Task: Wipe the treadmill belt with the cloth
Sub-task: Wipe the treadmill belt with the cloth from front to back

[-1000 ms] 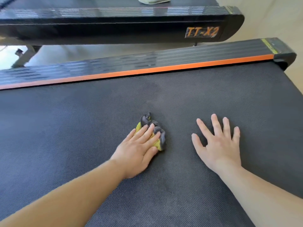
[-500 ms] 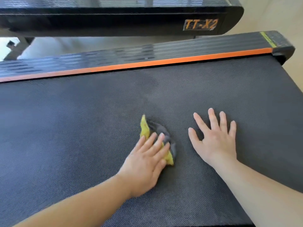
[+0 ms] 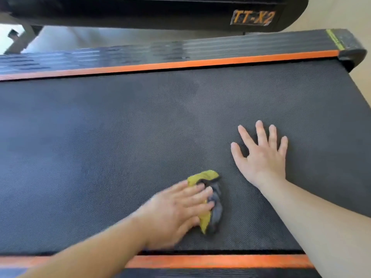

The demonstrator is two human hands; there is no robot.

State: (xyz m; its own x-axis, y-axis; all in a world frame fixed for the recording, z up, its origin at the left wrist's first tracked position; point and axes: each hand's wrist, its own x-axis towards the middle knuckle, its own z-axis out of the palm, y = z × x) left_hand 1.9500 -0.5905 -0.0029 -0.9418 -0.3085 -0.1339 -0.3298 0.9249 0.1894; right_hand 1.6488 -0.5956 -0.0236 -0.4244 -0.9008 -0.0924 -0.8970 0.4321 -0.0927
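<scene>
The dark textured treadmill belt [image 3: 140, 137] fills most of the head view. A crumpled yellow and grey cloth [image 3: 211, 203] lies on it near the belt's near edge. My left hand [image 3: 176, 213] presses flat on the cloth with straight fingers, covering its left part. My right hand [image 3: 261, 157] rests flat on the belt with fingers spread, up and to the right of the cloth, not touching it.
An orange-striped ribbed side rail [image 3: 180, 57] runs along the far side of the belt, and another orange rail [image 3: 220, 261] along the near side. A second treadmill marked TT-X2 [image 3: 252, 18] stands beyond. The belt's end cap [image 3: 351, 55] is at the far right.
My left hand has slid the cloth toward me, close to the near rail. The view has tilted down, so the near orange rail now shows. My right hand stays planted on the belt.
</scene>
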